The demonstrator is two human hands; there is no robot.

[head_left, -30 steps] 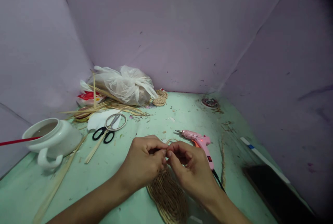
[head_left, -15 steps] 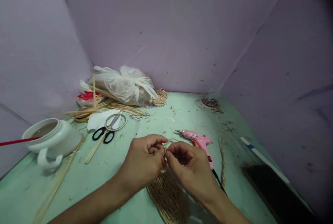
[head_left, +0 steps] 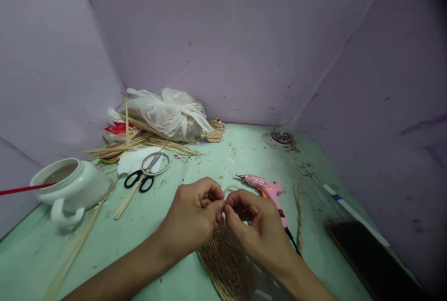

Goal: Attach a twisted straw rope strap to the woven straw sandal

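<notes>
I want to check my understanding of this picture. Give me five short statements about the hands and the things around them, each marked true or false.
1. The left hand and the right hand both pinch a thin straw cord. True.
2. A woven mat lies under the hands. True.
3. The glue gun is blue. False: it is pink.
4. The left hand holds the scissors. False: they lie on the table, apart from both hands.
5. The white pot stands left of the scissors. True.
</notes>
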